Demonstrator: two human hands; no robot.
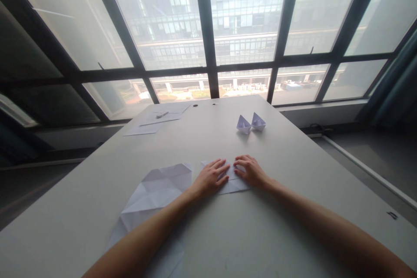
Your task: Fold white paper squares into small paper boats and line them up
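A folded sheet of white paper [235,186] lies flat on the white table under both hands. My left hand [213,174] rests on its left part, fingers laid over the paper and slightly apart. On the right part sits my right hand [250,169], its fingers bent and their tips touching the paper; nothing is seen gripped in it. The fingertips of the two hands face each other with a small gap of paper between them. Parts of the sheet are hidden by the hands.
A larger creased paper [156,189] lies to the left, partly under my left forearm. Two folded paper boats [243,125] stand further back on the right. Flat sheets [146,128] with a pen [162,115] lie at the far left. Windows rise behind the table [286,156].
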